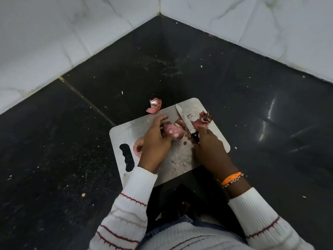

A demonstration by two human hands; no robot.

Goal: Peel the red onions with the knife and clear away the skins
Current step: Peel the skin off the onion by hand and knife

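Note:
A steel cutting board (pixel 212 134) lies on the black counter. My left hand (pixel 155 141) grips a red onion (pixel 172 131) in the middle of the board. My right hand (pixel 209 150) holds a knife (pixel 185 121) by its black handle, the blade pointing away and lying just right of the onion. Another onion piece (pixel 137 147) sits partly hidden under my left wrist. A heap of skins (pixel 202 120) lies on the board's right side. One curled skin (pixel 154 105) rests on the counter just beyond the board's far left edge.
The black counter (pixel 72 141) runs into a corner of white marble-tiled walls (pixel 54 33). Small white and brown scraps are scattered over it. The board's black handle slot (pixel 127 157) is at its near left. The counter's front edge is under my arms.

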